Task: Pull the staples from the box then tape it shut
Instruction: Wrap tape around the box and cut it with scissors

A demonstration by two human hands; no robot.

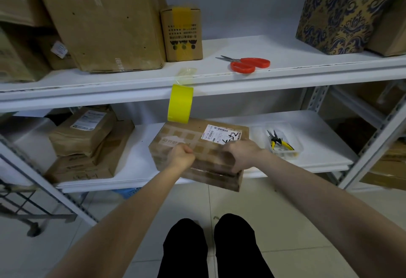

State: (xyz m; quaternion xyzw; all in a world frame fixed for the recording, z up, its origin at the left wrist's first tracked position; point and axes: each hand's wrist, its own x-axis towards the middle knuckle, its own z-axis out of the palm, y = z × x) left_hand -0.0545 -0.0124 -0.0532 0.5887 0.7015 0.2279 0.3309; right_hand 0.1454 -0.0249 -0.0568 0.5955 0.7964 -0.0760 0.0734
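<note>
A flat brown cardboard box [197,137] with a white shipping label lies on the lower shelf, its near end past the shelf edge. My left hand [182,155] is closed in a fist on the box's top, pinching something small that I cannot make out. My right hand [241,154] grips the box's near right edge. A yellow tape roll [180,103] hangs from the upper shelf edge by its clear strip, just behind the box. Yellow-handled pliers [279,142] lie in a clear tray to the right.
Red scissors [248,64] rest on the upper shelf [285,73]. Large and small cartons and a patterned box [338,18] stand on that shelf. Brown parcels [87,143] are stacked at the lower left. A metal cart [26,200] stands left of the rack. My legs are below.
</note>
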